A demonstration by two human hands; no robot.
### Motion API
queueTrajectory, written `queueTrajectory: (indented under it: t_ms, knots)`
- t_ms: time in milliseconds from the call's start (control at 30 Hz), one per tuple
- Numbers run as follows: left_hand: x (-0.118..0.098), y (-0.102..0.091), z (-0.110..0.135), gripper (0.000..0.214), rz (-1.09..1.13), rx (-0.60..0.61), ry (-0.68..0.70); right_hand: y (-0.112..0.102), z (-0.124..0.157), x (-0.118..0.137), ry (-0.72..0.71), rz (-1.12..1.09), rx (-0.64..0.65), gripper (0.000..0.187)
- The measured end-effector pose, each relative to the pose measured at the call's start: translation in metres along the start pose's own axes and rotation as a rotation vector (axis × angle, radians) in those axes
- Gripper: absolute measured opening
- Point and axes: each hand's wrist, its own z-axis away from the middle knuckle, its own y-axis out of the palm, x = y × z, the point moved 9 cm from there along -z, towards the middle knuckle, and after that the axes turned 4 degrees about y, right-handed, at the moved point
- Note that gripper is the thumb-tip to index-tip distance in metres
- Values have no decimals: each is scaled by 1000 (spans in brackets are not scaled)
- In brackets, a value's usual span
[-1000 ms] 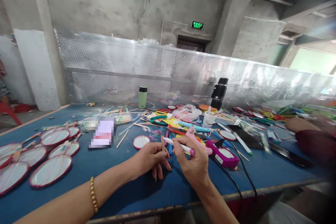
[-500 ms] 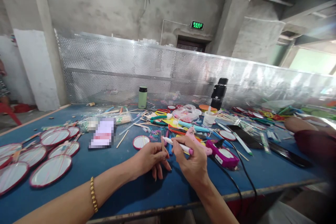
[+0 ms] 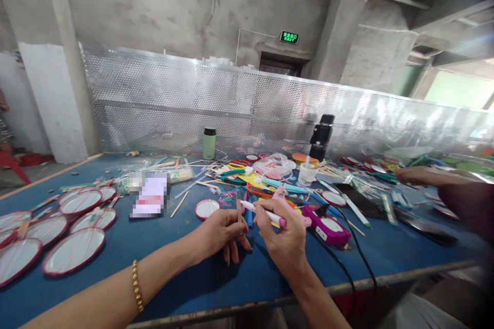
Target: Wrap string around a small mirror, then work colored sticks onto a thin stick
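Note:
My left hand (image 3: pixel 219 231) is closed on a thin wooden craft stick (image 3: pixel 239 201), which stands up between the thumb and fingers. In my right hand (image 3: pixel 283 234) is a white marker pen (image 3: pixel 268 216) with a pink-purple end, gripped as for writing. Its tip points left and is close to the stick; I cannot tell whether they touch. Just beyond my left hand lies a small round white disc with a red rim (image 3: pixel 207 209). A pink glue gun (image 3: pixel 283 195) and a purple box (image 3: pixel 328 229) with a cable are beyond my right hand.
Several red-rimmed white discs (image 3: pixel 73 252) lie at the left, near a phone (image 3: pixel 150 195). Behind stand a green tumbler (image 3: pixel 209 144), a white cup (image 3: pixel 307 175) and a black bottle (image 3: pixel 321 139). Pliers, sticks and bags clutter the middle. Another person's arm (image 3: pixel 432 177) reaches in from the right.
The other person's arm at the right has stretched further over the table toward the clutter. My two hands, the stick and the marker pen have hardly moved.

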Motion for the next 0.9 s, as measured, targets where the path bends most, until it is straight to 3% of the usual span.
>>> queueTrajectory:
  t_ms: [900]
  knots:
    - [0, 0, 1, 34, 18, 6, -9, -2, -1, 4, -40, 25, -9, 14]
